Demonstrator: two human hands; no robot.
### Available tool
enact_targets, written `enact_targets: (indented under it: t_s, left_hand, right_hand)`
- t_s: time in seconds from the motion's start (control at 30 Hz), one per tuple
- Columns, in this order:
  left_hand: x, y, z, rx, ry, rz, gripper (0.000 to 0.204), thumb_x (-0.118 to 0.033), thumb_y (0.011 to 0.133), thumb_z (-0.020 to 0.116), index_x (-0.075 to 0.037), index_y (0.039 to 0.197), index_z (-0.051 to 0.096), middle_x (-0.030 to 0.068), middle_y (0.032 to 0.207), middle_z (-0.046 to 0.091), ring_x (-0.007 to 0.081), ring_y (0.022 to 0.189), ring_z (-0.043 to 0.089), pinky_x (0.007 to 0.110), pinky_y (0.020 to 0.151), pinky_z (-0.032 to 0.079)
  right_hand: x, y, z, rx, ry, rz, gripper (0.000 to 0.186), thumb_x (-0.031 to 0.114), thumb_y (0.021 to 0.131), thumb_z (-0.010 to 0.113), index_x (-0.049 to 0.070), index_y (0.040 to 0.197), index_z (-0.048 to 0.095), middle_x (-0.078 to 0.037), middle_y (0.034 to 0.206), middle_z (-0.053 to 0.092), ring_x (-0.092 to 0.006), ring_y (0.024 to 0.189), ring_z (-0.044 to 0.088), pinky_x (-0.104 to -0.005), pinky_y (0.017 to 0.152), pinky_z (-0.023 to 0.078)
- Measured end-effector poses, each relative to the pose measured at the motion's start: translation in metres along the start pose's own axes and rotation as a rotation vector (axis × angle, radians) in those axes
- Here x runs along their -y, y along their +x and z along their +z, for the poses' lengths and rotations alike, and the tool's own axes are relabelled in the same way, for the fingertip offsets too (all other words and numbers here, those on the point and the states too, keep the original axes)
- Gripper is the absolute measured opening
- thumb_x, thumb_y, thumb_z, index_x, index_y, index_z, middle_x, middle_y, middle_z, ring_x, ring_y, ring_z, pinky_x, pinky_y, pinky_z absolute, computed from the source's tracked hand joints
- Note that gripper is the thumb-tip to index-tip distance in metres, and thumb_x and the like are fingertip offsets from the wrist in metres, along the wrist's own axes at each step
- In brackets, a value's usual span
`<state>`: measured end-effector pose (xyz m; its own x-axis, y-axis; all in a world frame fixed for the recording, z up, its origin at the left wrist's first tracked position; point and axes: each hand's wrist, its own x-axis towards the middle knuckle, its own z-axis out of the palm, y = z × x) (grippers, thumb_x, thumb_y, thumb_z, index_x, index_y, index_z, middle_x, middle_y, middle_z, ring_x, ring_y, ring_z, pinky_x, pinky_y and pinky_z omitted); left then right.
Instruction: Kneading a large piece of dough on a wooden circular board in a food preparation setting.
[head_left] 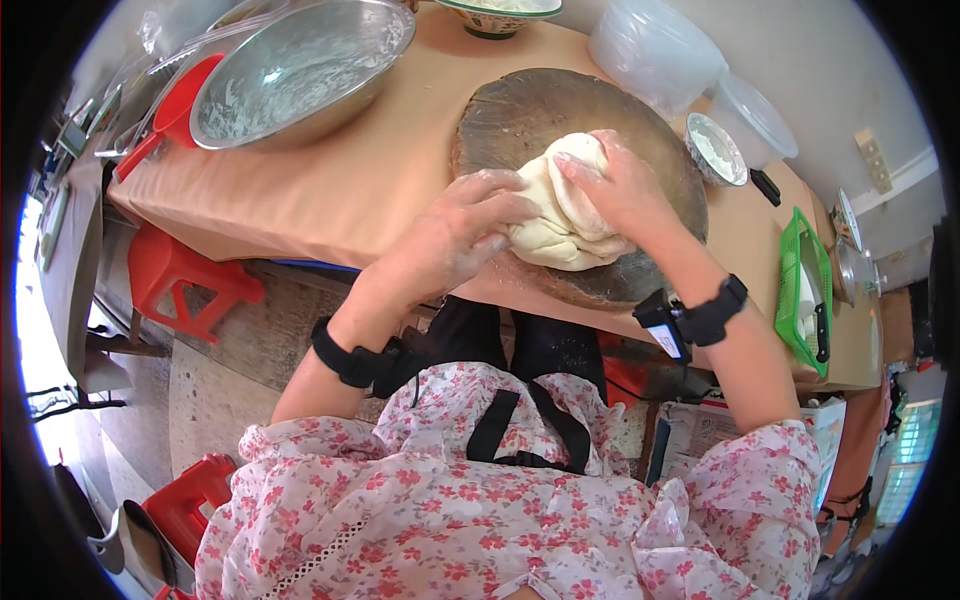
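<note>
A large lump of pale dough (562,232) rests on a round wooden board (520,110), its surface folded and creased. Against its left side my left hand (470,215) presses with bent, floury fingers. My right hand (618,185) grips the upper right of the dough, fingers curled over a fold of it. The underside of the dough and some fingertips are hidden.
A big steel bowl (300,75) with floury walls and a red plastic dipper (190,105) stand at the left. Beyond the board are clear plastic tubs (655,55) and a small bowl of flour (715,150). A green basket (805,290) with a knife sits right; a red stool (185,280) stands below left.
</note>
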<state>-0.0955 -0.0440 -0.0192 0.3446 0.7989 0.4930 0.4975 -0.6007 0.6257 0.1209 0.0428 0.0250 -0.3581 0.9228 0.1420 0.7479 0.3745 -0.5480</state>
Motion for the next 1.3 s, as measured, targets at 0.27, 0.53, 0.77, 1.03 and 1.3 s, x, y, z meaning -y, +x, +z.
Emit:
enact_targets:
  t_s: [0.27, 0.53, 0.77, 1.03, 1.3]
  left_hand:
    - [0.001, 0.006, 0.013, 0.015, -0.057, -0.060, 0.044, -0.005, 0.073, 0.075, -0.010, 0.115, 0.064, 0.0124, 0.130, 0.052, 0.0303, 0.112, 0.058, 0.037, 0.086, 0.053]
    - [-0.011, 0.040, 0.085, -0.256, 0.194, 0.047, 0.043, -0.006, 0.070, 0.075, -0.009, 0.110, 0.061, 0.0145, 0.127, 0.051, 0.0367, 0.118, 0.051, 0.043, 0.097, 0.046]
    - [-0.012, 0.036, 0.094, -0.316, 0.209, 0.102, 0.048, -0.005, 0.068, 0.075, -0.010, 0.114, 0.063, 0.0136, 0.130, 0.051, 0.0355, 0.125, 0.049, 0.042, 0.101, 0.046]
    - [-0.008, 0.031, 0.090, -0.315, 0.263, 0.132, 0.044, -0.011, 0.069, 0.072, -0.006, 0.112, 0.064, 0.0147, 0.123, 0.056, 0.0330, 0.121, 0.053, 0.041, 0.096, 0.049]
    - [-0.005, 0.017, 0.096, -0.383, 0.195, 0.178, 0.038, -0.019, 0.076, 0.063, -0.002, 0.111, 0.064, 0.0173, 0.127, 0.054, 0.0363, 0.124, 0.050, 0.046, 0.096, 0.046]
  right_hand:
    - [-0.016, 0.020, -0.002, 0.110, 0.038, 0.047, 0.074, 0.055, 0.086, 0.062, -0.004, 0.128, 0.051, -0.027, 0.113, 0.064, -0.0389, 0.108, 0.061, -0.0433, 0.092, 0.047]
    - [-0.053, 0.045, -0.038, 0.128, -0.043, 0.144, 0.068, 0.059, 0.087, 0.056, 0.003, 0.124, 0.059, -0.021, 0.117, 0.064, -0.0325, 0.112, 0.060, -0.0387, 0.096, 0.044]
    - [-0.059, 0.058, -0.038, 0.112, 0.159, 0.314, 0.068, 0.061, 0.090, 0.050, 0.002, 0.121, 0.063, -0.023, 0.113, 0.066, -0.0343, 0.111, 0.060, -0.0377, 0.098, 0.042]
    - [-0.022, 0.004, -0.026, -0.031, 0.000, -0.169, 0.056, 0.049, 0.090, 0.056, 0.002, 0.121, 0.062, -0.022, 0.118, 0.062, -0.0399, 0.111, 0.057, -0.0427, 0.096, 0.042]
    - [0.019, -0.068, 0.001, -0.164, -0.533, -0.478, 0.065, 0.055, 0.087, 0.055, 0.011, 0.134, 0.054, -0.015, 0.143, 0.041, -0.0464, 0.127, 0.036, -0.0579, 0.101, 0.028]
